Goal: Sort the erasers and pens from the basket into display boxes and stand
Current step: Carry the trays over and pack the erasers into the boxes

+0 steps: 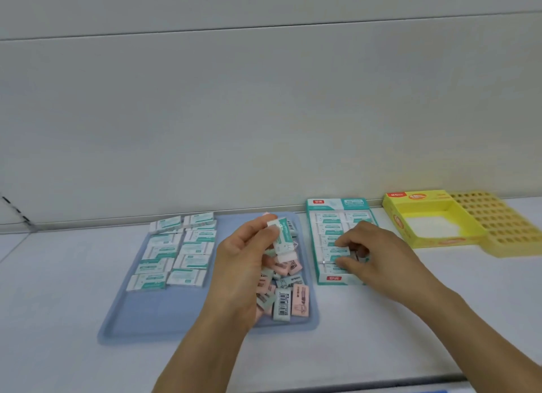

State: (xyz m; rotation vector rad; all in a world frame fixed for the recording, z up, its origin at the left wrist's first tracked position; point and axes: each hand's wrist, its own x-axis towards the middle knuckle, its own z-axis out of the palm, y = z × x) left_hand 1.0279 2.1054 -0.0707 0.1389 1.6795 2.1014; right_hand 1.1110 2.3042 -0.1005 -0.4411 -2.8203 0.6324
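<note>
The eraser [284, 236] in the left hand [243, 260] is a white block in a teal-and-white sleeve, its bare white end lowest. It stands nearly upright at frame centre, long axis top to bottom, tilted slightly left at the top, pinched by thumb and fingers [265, 221] above the blue tray [164, 313]. Below it lies a heap of pink and pale-green erasers [281, 290]; rows of teal erasers [179, 249] fill the tray's left. The right hand [372, 254] curls its fingers on an eraser in the teal display box [337, 208], right of centre. A yellow box [434, 219] and yellow stand [504, 225] sit on the worktop [410, 319] at far right.
</note>
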